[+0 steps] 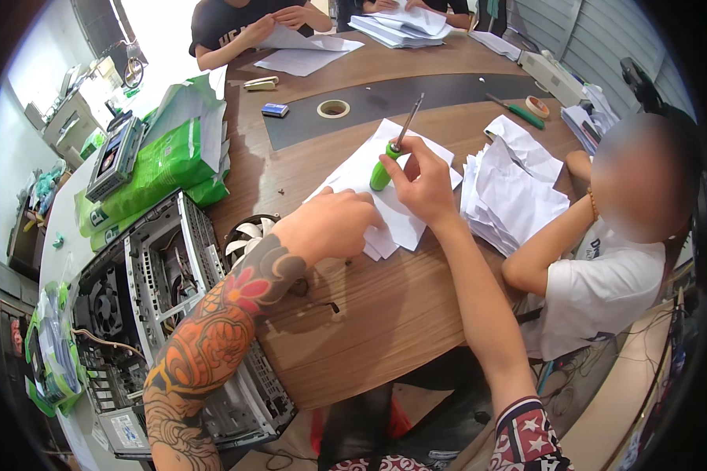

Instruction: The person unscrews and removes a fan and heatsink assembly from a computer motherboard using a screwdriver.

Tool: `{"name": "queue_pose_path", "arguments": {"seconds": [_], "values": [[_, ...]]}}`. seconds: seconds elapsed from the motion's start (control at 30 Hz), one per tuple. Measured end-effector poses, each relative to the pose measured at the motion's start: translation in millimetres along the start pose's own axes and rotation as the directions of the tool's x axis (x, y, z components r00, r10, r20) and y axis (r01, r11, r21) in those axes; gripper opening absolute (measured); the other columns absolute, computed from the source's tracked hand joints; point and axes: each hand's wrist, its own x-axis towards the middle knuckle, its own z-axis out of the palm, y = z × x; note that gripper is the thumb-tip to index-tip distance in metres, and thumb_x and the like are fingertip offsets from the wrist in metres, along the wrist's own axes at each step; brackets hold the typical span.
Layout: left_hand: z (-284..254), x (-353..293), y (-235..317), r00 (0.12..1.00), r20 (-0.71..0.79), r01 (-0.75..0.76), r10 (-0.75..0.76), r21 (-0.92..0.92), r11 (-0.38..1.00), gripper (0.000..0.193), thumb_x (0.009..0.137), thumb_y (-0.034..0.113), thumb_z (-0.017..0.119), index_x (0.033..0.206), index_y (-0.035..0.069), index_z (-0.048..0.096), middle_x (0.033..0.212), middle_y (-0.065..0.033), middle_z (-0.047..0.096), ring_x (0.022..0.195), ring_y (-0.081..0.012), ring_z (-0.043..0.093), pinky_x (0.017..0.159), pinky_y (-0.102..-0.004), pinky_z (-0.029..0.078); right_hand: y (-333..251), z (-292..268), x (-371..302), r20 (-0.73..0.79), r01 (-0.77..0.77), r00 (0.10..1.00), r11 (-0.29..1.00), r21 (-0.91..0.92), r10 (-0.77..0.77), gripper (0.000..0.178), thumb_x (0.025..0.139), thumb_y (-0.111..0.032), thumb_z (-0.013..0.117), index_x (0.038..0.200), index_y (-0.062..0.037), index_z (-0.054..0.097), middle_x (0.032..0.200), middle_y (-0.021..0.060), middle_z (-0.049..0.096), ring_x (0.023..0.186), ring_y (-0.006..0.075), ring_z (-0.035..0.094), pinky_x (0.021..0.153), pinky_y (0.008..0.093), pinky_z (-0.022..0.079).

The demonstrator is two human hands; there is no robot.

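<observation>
My right hand (426,187) grips a screwdriver by its bright green handle (382,169), with the metal shaft slanting up and away. Beside it, my tattooed left arm reaches over the table, and my left hand (334,224) rests at the near left edge of some white paper sheets (404,226). Its fingers are curled in, and whatever they may hold is hidden. Just left of that wrist lies a cooling fan (249,235) with white blades, partly covered by the forearm. A small dark piece (334,308) lies on the wood nearer to me.
An opened computer case (204,251) stands at left, behind my forearm. Green-and-white packages (161,157) lie beyond it. Farther back are a tape roll (334,109), a small blue box (275,110) and a green-handled tool (526,115). Crumpled papers (511,192) lie near a seated person at right.
</observation>
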Motion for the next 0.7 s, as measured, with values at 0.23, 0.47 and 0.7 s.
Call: {"name": "queue_pose_path", "arguments": {"seconds": [0.23, 0.47, 0.7], "values": [[-1, 7, -7, 0.995, -0.083, -0.056, 0.059, 0.039, 0.998, 0.041, 0.079, -0.001, 0.054, 0.113, 0.014, 0.072, 0.114, -0.0108, 0.064, 0.102, -0.0338, 0.063, 0.088, -0.0441, 0.051, -2, -8, 1, 0.059, -0.037, 0.998, 0.999, 0.002, 0.036, 0.025, 0.087, -0.021, 0.073, 0.105, -0.008, 0.062, 0.086, 0.0034, 0.07, 0.052, 0.0157, 0.054, 0.052, 0.031, 0.045], [8, 8, -17, 0.988, -0.156, -0.02, 0.02, 0.006, 1.0, 0.044, 0.083, 0.0, 0.049, 0.12, 0.013, 0.067, 0.125, -0.0124, 0.061, 0.107, -0.0342, 0.063, 0.086, -0.0434, 0.053, 0, -11, 2, 0.071, -0.049, 0.996, 0.998, -0.024, 0.051, 0.027, 0.086, -0.021, 0.074, 0.106, -0.0073, 0.062, 0.089, 0.0037, 0.07, 0.051, 0.0156, 0.054, 0.052, 0.031, 0.045], [5, 9, -16, 0.989, -0.148, 0.0, 0.001, 0.005, 1.0, 0.044, 0.084, 0.001, 0.049, 0.122, 0.014, 0.066, 0.128, -0.0119, 0.059, 0.108, -0.0342, 0.063, 0.086, -0.0436, 0.054, -2, -14, 2, -0.063, 0.007, 0.998, 0.999, -0.039, -0.01, 0.027, 0.085, -0.018, 0.075, 0.108, -0.008, 0.063, 0.088, 0.0034, 0.069, 0.051, 0.014, 0.054, 0.05, 0.0296, 0.044]]}}
